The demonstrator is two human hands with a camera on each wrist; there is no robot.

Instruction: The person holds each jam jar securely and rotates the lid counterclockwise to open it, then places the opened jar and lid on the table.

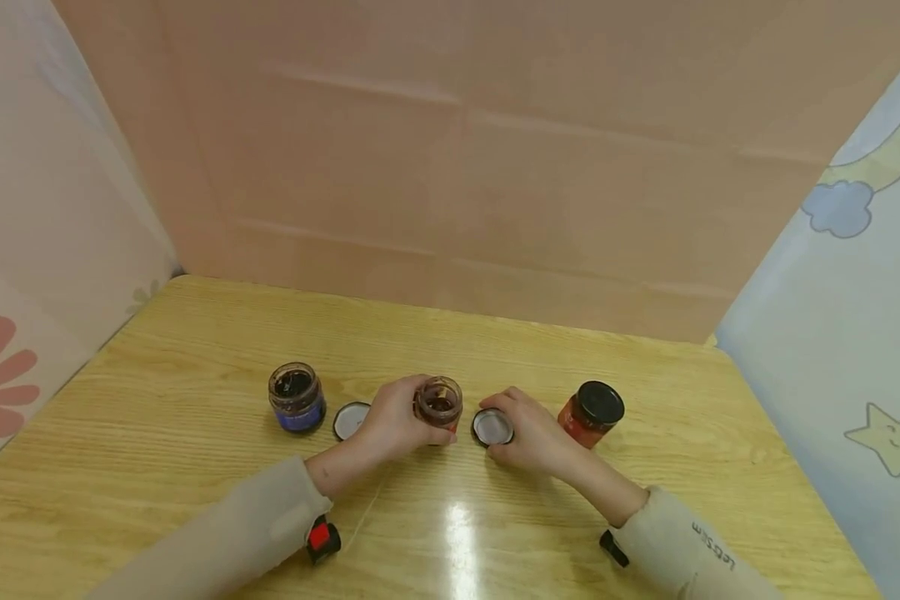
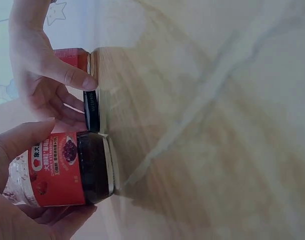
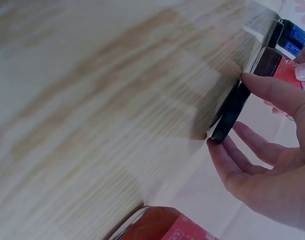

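My left hand [image 1: 397, 419] grips a lidless glass jam jar [image 1: 452, 407] around its side; in the left wrist view its red label [image 2: 55, 170] faces the camera and dark jam fills the bottom. The jar stands upright on the table. Just right of it, my right hand [image 1: 531, 433] pinches a black jar lid [image 1: 492, 427] by the rim between thumb and fingers, its pale inner face up. In the right wrist view, this lid [image 3: 231, 116] is at the tabletop, slightly tilted.
To the left stands an uncovered jar with a blue label [image 1: 297, 408]. A second lid [image 1: 349, 419] lies inner face up beside it, partly behind my left hand. Beyond my right hand is a red-labelled jar with its black lid on [image 1: 598, 404]. A wall of brown sheeting [image 1: 450, 183] rises behind the table.
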